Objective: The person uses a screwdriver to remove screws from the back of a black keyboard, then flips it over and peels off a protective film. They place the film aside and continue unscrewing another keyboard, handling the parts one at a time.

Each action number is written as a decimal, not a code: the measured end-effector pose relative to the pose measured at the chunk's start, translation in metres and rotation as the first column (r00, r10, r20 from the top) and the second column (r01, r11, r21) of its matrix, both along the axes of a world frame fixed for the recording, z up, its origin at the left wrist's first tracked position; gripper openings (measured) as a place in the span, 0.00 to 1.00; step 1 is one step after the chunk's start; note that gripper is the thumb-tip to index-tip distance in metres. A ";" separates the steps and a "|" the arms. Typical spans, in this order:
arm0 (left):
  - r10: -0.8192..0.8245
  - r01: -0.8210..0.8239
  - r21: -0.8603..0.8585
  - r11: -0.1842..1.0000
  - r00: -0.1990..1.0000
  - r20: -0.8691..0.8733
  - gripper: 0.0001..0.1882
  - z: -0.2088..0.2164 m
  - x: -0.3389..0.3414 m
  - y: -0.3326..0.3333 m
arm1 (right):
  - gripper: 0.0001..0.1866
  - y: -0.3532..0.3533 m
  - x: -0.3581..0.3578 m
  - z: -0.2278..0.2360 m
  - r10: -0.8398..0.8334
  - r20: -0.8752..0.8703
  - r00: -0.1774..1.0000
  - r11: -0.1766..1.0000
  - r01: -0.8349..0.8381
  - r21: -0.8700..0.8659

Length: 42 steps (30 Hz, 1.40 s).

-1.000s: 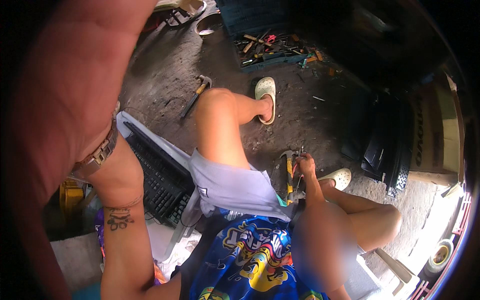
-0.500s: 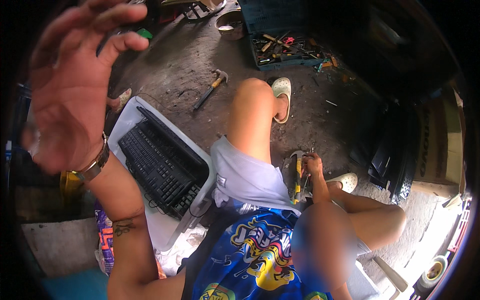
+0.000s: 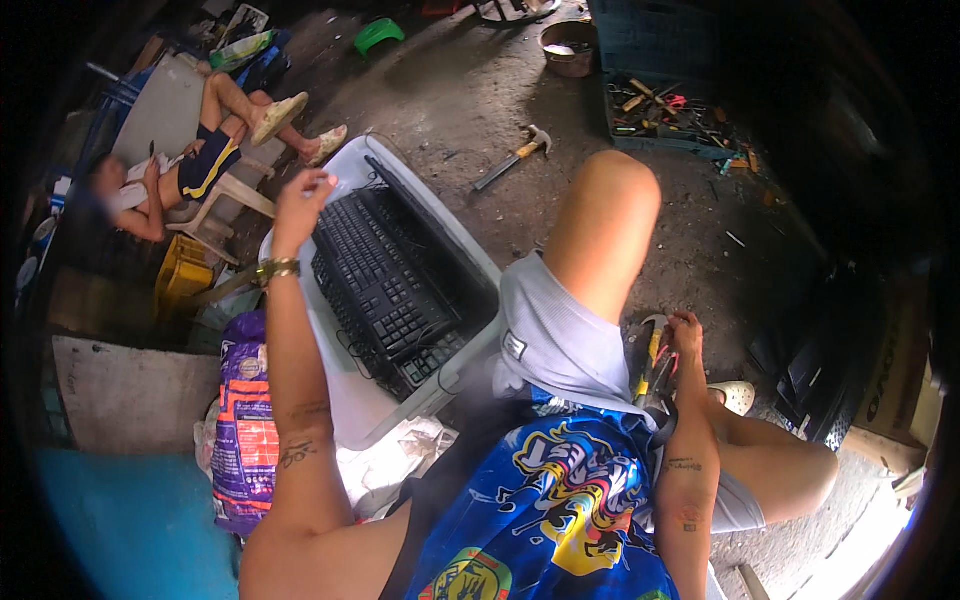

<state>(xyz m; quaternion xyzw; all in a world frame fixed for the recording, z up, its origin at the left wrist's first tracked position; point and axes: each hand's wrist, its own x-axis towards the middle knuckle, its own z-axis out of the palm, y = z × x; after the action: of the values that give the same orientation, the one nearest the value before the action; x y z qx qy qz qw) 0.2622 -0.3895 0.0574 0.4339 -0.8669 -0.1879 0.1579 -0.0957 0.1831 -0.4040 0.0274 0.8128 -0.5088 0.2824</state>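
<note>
My left hand is over the left side of a pale plastic bin, its fingers partly bent and nothing seen in them. Stacked black computer keyboards lie in the bin, some with loose cables. By my right thigh, my right hand has its fingers curled around a small red-handled hand tool, whose kind I cannot make out. Right beside it are a metal-headed tool with a yellow and black handle and other dark tools, partly hidden.
A claw hammer lies on the dirt floor beyond the bin. An open toolbox full of tools stands at the back, near a round pot. Another person reclines at far left. A purple sack is beside my left arm.
My left hand has dropped from high in front of the view to the bin's side. The view has turned leftward, showing the other person. Red handles now show under my right hand.
</note>
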 end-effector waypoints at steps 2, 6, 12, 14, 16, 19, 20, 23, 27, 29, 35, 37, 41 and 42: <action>0.274 -0.218 -0.274 0.937 0.944 0.184 0.34 -0.066 0.030 -0.034 | 0.18 0.000 -0.006 -0.004 0.010 -0.037 0.999 0.997 -0.013 -0.073; 0.482 -0.484 -0.080 0.871 0.815 0.322 0.49 -0.177 0.091 -0.061 | 0.16 -0.003 -0.030 0.046 0.007 -0.248 0.969 0.991 -0.041 -0.129; 0.312 -0.373 0.114 0.921 0.880 0.357 0.44 -0.242 0.099 -0.076 | 0.26 -0.029 -0.041 0.208 -0.108 -0.428 0.897 0.991 0.134 0.029; 0.171 -0.279 0.126 0.952 0.826 0.537 0.32 -0.224 0.067 -0.071 | 0.20 -0.044 -0.032 0.247 -0.120 -0.548 0.828 0.992 0.121 -0.035; 0.044 -0.104 0.109 0.989 0.890 0.454 0.31 -0.203 0.000 -0.051 | 0.18 -0.057 -0.021 0.270 -0.187 -0.481 0.857 0.982 0.162 -0.094; -0.233 0.239 0.021 0.971 0.922 0.308 0.31 -0.177 -0.145 0.017 | 0.16 -0.070 -0.020 0.281 -0.283 -0.416 0.864 0.940 0.164 -0.299; -0.356 0.371 -0.009 0.929 0.896 0.265 0.31 -0.168 -0.190 0.047 | 0.15 -0.072 -0.021 0.282 -0.333 -0.403 0.852 0.917 0.193 -0.350; -0.608 0.625 -0.070 0.778 0.776 0.169 0.30 -0.135 -0.276 0.139 | 0.15 -0.076 -0.025 0.279 -0.331 -0.326 0.885 0.906 0.201 -0.373; -0.762 0.768 -0.141 0.625 0.639 0.105 0.30 -0.085 -0.302 0.232 | 0.15 -0.070 -0.024 0.282 -0.409 -0.316 0.856 0.860 0.245 -0.447; -0.801 0.802 -0.168 0.573 0.591 0.091 0.29 -0.068 -0.304 0.259 | 0.15 -0.066 -0.023 0.285 -0.429 -0.297 0.853 0.846 0.264 -0.464; -0.853 0.837 -0.233 0.495 0.520 0.056 0.28 -0.039 -0.299 0.295 | 0.15 -0.067 -0.027 0.301 -0.416 -0.299 0.859 0.831 0.226 -0.508; -0.865 0.840 -0.265 0.474 0.500 0.039 0.28 -0.031 -0.296 0.302 | 0.14 -0.070 -0.029 0.310 -0.411 -0.315 0.855 0.827 0.205 -0.523; -0.873 0.819 -0.358 0.448 0.488 0.022 0.28 -0.015 -0.293 0.303 | 0.14 -0.068 -0.023 0.348 -0.455 -0.383 0.804 0.777 0.148 -0.613; -0.871 0.807 -0.387 0.446 0.491 0.021 0.28 -0.009 -0.292 0.300 | 0.15 -0.065 -0.019 0.362 -0.469 -0.386 0.794 0.759 0.139 -0.636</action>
<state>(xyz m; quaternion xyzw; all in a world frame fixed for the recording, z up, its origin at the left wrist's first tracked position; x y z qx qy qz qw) -0.0299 -0.0899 0.0486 -0.1081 -0.9668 -0.1242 0.1954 -0.1145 0.1183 -0.0419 -0.0619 0.6474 -0.7583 -0.0457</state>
